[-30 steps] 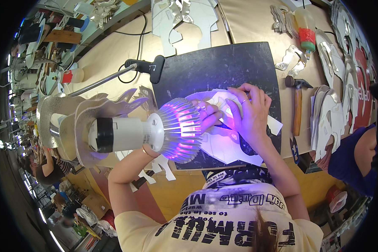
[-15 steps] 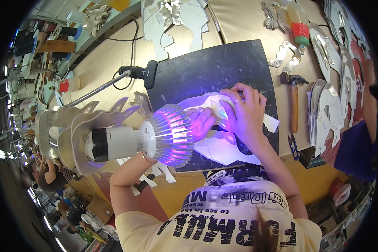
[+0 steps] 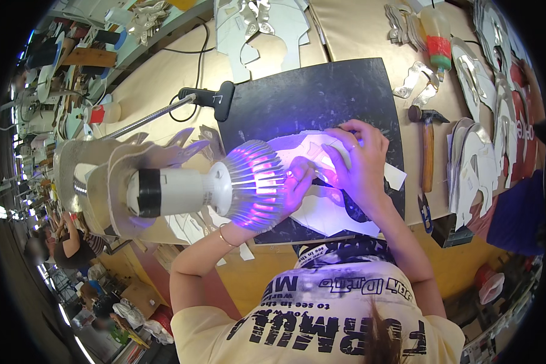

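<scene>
Under the glowing lamp, a pale cut piece (image 3: 298, 143), shaped like part of a shoe upper, lies on a black mat (image 3: 321, 91). My left hand (image 3: 298, 179) pinches at its near edge, with a ring on one finger. From the right my right hand (image 3: 365, 161) grips the same piece, its fingers bent and its thumb side toward my left hand. Both fingertip areas are partly hidden in the violet glare. A second white cut piece (image 3: 330, 215) lies nearer my body, below the hands. A black curved thing (image 3: 355, 209) shows beside my right wrist.
The finned lamp (image 3: 252, 185) on a flexible arm stands left of my hands, its clamp (image 3: 215, 101) at the mat's edge. To the right lie a hammer (image 3: 428, 151), blue-handled snips (image 3: 426, 212), a squeeze bottle (image 3: 441, 48) and stacked cut pieces (image 3: 467, 164).
My left hand has shifted slightly right and turned, its fingers more folded. My right hand stays near the same place. The whole view has shifted a little.
</scene>
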Demonstrator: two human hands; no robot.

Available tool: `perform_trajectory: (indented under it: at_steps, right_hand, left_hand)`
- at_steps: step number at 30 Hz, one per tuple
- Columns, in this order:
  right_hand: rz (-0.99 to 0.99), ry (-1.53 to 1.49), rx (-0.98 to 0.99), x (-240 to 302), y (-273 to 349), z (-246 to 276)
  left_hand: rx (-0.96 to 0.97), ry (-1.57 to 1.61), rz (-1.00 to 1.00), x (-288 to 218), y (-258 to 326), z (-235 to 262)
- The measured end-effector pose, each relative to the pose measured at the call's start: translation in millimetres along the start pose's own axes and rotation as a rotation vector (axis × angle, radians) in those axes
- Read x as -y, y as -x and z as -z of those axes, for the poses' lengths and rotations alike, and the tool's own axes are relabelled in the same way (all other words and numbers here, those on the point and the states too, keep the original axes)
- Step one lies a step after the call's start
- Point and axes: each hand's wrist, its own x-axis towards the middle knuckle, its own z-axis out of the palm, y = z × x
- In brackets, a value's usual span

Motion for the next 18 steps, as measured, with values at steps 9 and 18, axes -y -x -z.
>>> perform_trajectory:
  at_steps: [9,18]
  right_hand:
    - [0.336,0.159,0.275,13.0,35.0,25.2]
    - [0.249,0.294,0.302,23.5,34.2,20.6]
  left_hand:
    - [-0.044,-0.087,0.032,-12.6,18.8,-22.6]
    - [0.083,0.156,0.134,-13.2,31.6,-43.5]
